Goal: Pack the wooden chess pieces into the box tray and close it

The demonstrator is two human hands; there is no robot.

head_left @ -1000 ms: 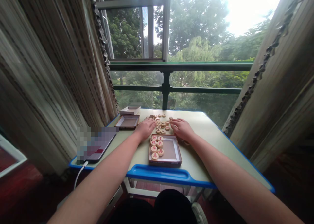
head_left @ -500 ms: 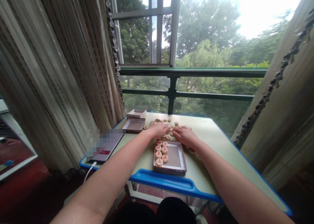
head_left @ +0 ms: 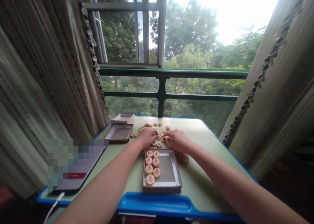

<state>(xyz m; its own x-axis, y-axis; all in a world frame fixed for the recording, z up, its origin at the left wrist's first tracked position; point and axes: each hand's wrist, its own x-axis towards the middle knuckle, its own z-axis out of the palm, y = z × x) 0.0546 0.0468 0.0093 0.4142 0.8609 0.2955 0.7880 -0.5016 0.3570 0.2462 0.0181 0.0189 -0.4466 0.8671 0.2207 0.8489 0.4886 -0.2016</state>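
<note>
Round wooden Chinese chess pieces (head_left: 167, 127) lie loosely scattered over the far middle of the table. Among them is my left hand (head_left: 148, 136), its fingers curled together; whatever sits between the fingertips is too small to make out. Across from it, my right hand (head_left: 178, 140) reaches in with fingers apart, the tips touching or just over the pieces, and nothing shows in its grip. Nearer to me lies a shallow open box (head_left: 169, 166). Pieces with red characters (head_left: 156, 172) stand face up in two columns along its left side; its right side shows bare bottom.
At the left back are an open box half (head_left: 120, 134) and a pale tray (head_left: 122, 118) behind it. A partly blurred laptop-like device (head_left: 83, 175) with a white cable (head_left: 55, 202) lies at left. The table's blue edge has a moulded groove (head_left: 157, 202). Curtains flank the window.
The view has moved closer and turned rightward. My left fingers, flatter before, are now curled in. My right hand has lifted from lying flat, its fingers pointing toward the left hand.
</note>
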